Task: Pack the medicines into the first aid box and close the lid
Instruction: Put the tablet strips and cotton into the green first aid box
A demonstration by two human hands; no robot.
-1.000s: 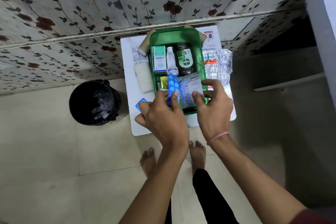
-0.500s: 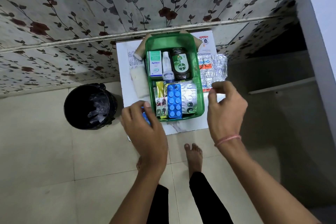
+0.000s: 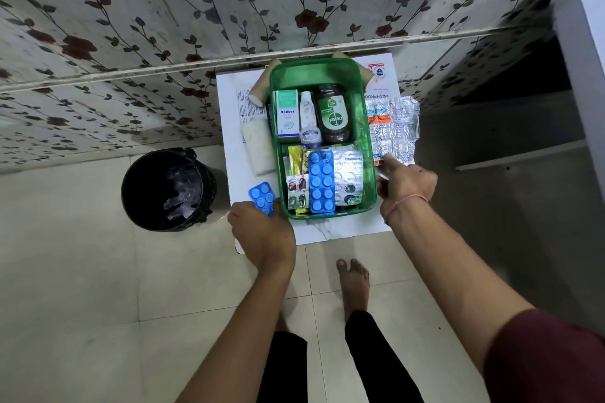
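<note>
Left fingers (image 3: 265, 206) rest on the small blue blister strip (image 3: 262, 197); right fingers (image 3: 389, 162) touch silver strips (image 3: 393, 131), grip unclear.

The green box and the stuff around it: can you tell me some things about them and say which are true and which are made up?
1. The green box has a brown Dettol bottle lying inside it. True.
2. The small blue tablet strip is already inside the box. False: it lies on the white board, outside the box's left wall, at the left hand.
3. The right hand reaches toward the silver tablet strips to the right of the box. True.
4. The black bin stands on the white board. False: it stands on the floor, left of the board.
5. The box's lid is shut. False: the box is open, and its contents show.
</note>
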